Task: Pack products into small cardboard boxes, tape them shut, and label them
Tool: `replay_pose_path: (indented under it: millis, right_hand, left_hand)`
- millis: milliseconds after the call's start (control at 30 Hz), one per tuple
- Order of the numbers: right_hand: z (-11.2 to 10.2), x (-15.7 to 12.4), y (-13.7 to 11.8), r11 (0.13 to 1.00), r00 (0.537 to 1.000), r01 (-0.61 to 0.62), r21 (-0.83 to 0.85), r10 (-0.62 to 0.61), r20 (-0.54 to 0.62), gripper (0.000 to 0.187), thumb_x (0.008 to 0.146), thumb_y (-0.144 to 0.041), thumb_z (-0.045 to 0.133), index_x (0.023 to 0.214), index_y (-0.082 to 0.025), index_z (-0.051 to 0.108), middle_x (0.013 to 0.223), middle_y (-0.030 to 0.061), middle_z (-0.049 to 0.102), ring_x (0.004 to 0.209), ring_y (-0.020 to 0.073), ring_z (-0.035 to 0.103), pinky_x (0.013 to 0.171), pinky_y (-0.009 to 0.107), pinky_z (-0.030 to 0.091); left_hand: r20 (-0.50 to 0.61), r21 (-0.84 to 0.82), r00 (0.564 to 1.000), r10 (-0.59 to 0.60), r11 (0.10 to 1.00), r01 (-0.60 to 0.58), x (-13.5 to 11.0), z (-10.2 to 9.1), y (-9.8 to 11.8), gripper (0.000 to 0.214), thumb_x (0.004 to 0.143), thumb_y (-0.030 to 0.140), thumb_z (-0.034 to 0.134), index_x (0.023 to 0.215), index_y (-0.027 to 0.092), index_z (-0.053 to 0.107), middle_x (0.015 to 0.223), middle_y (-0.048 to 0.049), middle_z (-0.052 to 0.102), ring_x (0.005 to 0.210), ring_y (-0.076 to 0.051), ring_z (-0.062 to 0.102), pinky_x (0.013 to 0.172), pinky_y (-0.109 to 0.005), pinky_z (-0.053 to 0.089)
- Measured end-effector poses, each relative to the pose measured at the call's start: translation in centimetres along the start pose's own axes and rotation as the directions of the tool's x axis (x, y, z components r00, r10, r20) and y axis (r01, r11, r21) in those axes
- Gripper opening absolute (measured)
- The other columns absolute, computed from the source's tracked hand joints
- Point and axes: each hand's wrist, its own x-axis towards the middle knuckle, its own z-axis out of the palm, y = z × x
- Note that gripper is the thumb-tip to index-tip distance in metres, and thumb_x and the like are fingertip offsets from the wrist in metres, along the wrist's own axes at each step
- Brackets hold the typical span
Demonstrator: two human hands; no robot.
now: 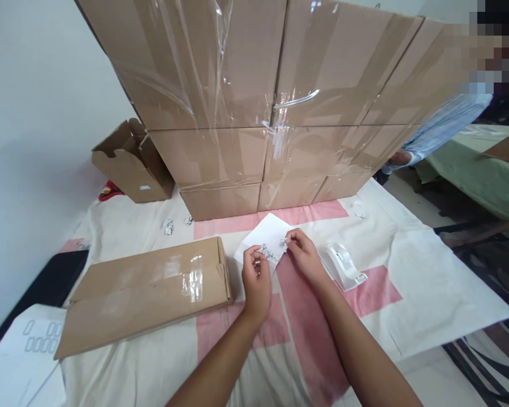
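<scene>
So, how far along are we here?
Done: the stacked boxes and the flat box are taped shut. In hand: left hand and right hand pinch small bits over the paper. Remaining: the open box stands untaped, the dispenser beside the right hand.

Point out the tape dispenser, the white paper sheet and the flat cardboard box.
tape dispenser (343,264): head view, its white top.
white paper sheet (266,230): head view, bare middle.
flat cardboard box (148,288): head view, top face.

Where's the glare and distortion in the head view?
Head view: glare streaks on the taped cardboard box stack and the flat cardboard box; wide-angle lens bends the stack's edges; top-right corner pixelated; left hand and right hand sharp, evenly lit.
</scene>
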Motion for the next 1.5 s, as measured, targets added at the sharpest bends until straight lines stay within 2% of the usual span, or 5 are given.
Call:
replay_pose_path:
  millis: [267, 700, 867, 1033, 1500]
  right_hand:
    - [-0.2, 0.1, 0.3, 0.991, 0.996, -0.07, 0.115, 0.076, -0.043, 0.019, 0.087, -0.039, 0.06, 0.08, -0.021, 0.058, 0.077, -0.0001, 0.06, 0.075, 0.0174, 0.058, 0.074, 0.029, 0.047]
    - [2.0, -0.8, 0.6, 0.995, 0.986, 0.071, 0.077, -0.058, -0.154, 0.005, 0.077, -0.02, 0.056, 0.082, -0.022, 0.057, 0.075, -0.0002, 0.062, 0.069, 0.0179, 0.059, 0.068, 0.029, 0.046]
    - [2.3, -1.0, 0.8, 0.996, 0.992, 0.092, 0.003, -0.091, -0.091, 0.016, 0.083, -0.011, 0.049, 0.086, -0.022, 0.061, 0.078, -0.0003, 0.065, 0.072, 0.0172, 0.061, 0.07, 0.027, 0.045]
    - [2.6, -1.3, 1.6, 0.996, 0.991, 0.082, -0.026, -0.084, -0.102, 0.019, 0.085, -0.008, 0.047, 0.087, -0.021, 0.062, 0.081, 0.0011, 0.067, 0.074, 0.0186, 0.063, 0.068, 0.027, 0.044]
    - [2.9, -1.9, 1.5, 0.976, 0.995, 0.023, -0.214, -0.044, -0.094, 0.023, 0.092, -0.013, 0.048, 0.108, -0.025, 0.06, 0.095, 0.0052, 0.071, 0.088, 0.0233, 0.067, 0.073, 0.029, 0.045]
  left_hand:
    - [0.058, -0.067, 0.998, -0.038, 0.997, 0.042, 0.0, 0.2, -0.5, 0.036, 0.098, 0.039, 0.052, 0.132, 0.027, 0.051, 0.13, -0.0092, 0.063, 0.096, -0.014, 0.065, 0.087, -0.03, 0.052]
    - [-0.004, 0.136, 0.992, 0.128, 0.983, -0.126, 2.4, 0.4, 0.5, 0.03, 0.086, 0.051, 0.062, 0.083, 0.022, 0.056, 0.075, 0.0008, 0.061, 0.072, -0.018, 0.061, 0.068, -0.029, 0.048]
    - [0.359, 0.636, 0.862, 0.359, 0.582, -0.507, 4.4, 0.3, 1.9, 0.029, 0.095, 0.04, 0.049, 0.117, 0.025, 0.061, 0.107, -0.0053, 0.069, 0.083, -0.023, 0.065, 0.065, -0.032, 0.043]
    - [0.658, 0.616, 0.711, 0.247, 0.366, -0.698, 6.4, 1.0, 2.8, 0.026, 0.098, 0.029, 0.042, 0.096, 0.023, 0.066, 0.099, -0.0059, 0.069, 0.097, -0.024, 0.064, 0.079, -0.034, 0.048]
    - [0.707, 0.689, 0.633, 0.317, -0.104, -0.718, 5.4, 1.0, 3.6, 0.031, 0.099, 0.012, 0.041, 0.1, 0.018, 0.072, 0.112, -0.0085, 0.069, 0.104, -0.026, 0.063, 0.082, -0.038, 0.047]
